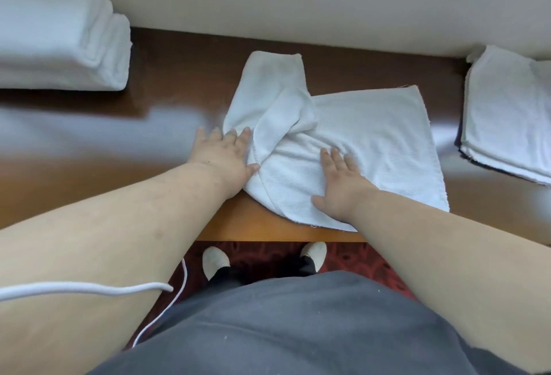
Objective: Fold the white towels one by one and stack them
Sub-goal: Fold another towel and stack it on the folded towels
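Observation:
A rumpled white towel (372, 136) lies in the middle of the brown table (179, 82), its left part bunched and twisted toward the wall. My left hand (226, 155) lies flat with straight fingers at the towel's left edge, its fingertips touching the cloth. My right hand (340, 184) presses flat on the towel's near part, fingers spread. A tall stack of folded white towels (56, 34) stands at the far left. A flatter pile of white towels (507, 112) lies at the right edge.
A pale wall (298, 2) runs along the table's far side. The table's near edge (268, 234) is just in front of my body. Below it are a red patterned carpet, my white shoes and a white cable (89, 286) across my left arm.

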Demonstrator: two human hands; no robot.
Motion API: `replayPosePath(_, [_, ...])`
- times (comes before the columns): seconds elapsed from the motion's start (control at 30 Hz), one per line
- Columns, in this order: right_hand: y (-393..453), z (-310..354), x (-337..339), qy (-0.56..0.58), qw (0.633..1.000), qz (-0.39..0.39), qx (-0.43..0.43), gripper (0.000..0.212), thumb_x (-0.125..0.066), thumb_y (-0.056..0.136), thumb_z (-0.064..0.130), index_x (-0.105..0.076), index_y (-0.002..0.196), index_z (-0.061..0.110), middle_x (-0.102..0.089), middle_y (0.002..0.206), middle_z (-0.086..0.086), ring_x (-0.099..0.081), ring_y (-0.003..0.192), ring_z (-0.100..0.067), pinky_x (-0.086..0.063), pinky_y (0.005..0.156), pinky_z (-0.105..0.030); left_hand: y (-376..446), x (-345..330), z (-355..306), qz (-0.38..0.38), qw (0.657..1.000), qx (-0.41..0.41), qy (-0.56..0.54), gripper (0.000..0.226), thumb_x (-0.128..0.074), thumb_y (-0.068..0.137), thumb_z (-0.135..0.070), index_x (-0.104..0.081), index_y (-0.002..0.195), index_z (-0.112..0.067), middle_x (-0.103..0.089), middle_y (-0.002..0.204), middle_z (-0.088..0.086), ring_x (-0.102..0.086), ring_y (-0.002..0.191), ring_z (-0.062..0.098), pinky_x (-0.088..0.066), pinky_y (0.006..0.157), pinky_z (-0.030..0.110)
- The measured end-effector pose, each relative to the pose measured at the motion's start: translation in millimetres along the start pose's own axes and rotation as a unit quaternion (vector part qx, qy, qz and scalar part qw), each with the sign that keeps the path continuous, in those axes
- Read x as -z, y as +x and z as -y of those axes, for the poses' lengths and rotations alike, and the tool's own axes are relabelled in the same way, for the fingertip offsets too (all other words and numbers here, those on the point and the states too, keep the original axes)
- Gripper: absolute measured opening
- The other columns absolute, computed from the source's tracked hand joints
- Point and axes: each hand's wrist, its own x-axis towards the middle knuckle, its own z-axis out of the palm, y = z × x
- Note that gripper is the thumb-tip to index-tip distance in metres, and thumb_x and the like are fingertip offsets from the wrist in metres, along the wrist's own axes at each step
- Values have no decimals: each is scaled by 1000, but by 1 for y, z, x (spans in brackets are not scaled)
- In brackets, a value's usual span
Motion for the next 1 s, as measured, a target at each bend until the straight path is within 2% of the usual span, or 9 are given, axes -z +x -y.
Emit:
replayPosePath(0.2, [10,21,16,-3,997,17,-77,104,-58,83,53,6,158,20,16,165,0,10,151,-30,-15,121,-47,-22,-8,15,48,999,13,1,78,-26,94,-66,-6,156,-24,-15,162,9,-11,148,35,-9,117,56])
replayPosePath(0.33, [24,71,44,105,980,-169,-10,71,-54,83,50,-39,146,21,-26,157,-1,-26,141,-24,-33,105,-39,-39,-13,17,12,995,-29,-96,68,-36,93,-62,-24,152,-31,-26,154,9,-26,138,30,-30,108,46])
replayPosePath(0.43, [53,104,68,234,942,-241,-15,65,-55,87,50,-45,144,21,-42,146,-3,-42,132,-27,-41,101,-39,-49,-23,9,-29,981,-27,-189,59,-46,91,-62,-44,140,-30,-43,132,3,-39,122,26,-40,96,41])
replayPosePath(0.6, [91,129,92,158,971,-121,-133,87,-67,76,65,-39,140,14,-54,120,-4,-57,105,-31,-38,76,-36,-47,-32,-8,14,927,37,-373,65,-55,89,-58,-39,145,-31,-45,135,0,-47,121,22,-43,97,37])
replayPosePath(0.67, [100,127,95,171,973,-110,-111,63,-71,82,46,-51,132,14,-57,113,-4,-60,111,-29,-41,74,-34,-48,-39,-14,-2,913,44,-405,61,-55,90,-57,-41,145,-32,-45,135,-3,-47,121,20,-42,96,34])
replayPosePath(0.8, [109,123,93,262,947,-181,-32,31,-61,88,20,-64,119,19,-59,115,-3,-61,113,-29,-50,88,-33,-56,-48,-25,-55,857,104,-502,55,-57,92,-50,-46,141,-29,-52,133,-7,-50,119,14,-38,95,26])
replayPosePath(0.83, [104,124,89,249,952,-178,-29,32,-62,87,27,-62,117,20,-57,120,-4,-59,114,-29,-47,88,-31,-58,-48,-26,-62,843,122,-520,54,-57,92,-49,-46,142,-29,-53,133,-8,-51,118,12,-38,96,25])
replayPosePath(0.93, [93,120,78,183,968,-158,-74,73,-68,77,53,-43,133,14,-49,129,-7,-53,119,-33,-45,98,-43,-65,-44,-29,-49,839,131,-526,53,-55,95,-45,-44,144,-27,-50,139,-6,-48,124,14,-34,98,23])
replayPosePath(1.0, [98,117,83,218,959,-170,-66,58,-69,83,33,-47,131,7,-56,129,-7,-58,115,-32,-48,100,-43,-67,-41,-32,-37,846,129,-516,53,-53,96,-44,-43,146,-27,-47,142,-3,-46,127,16,-34,101,26])
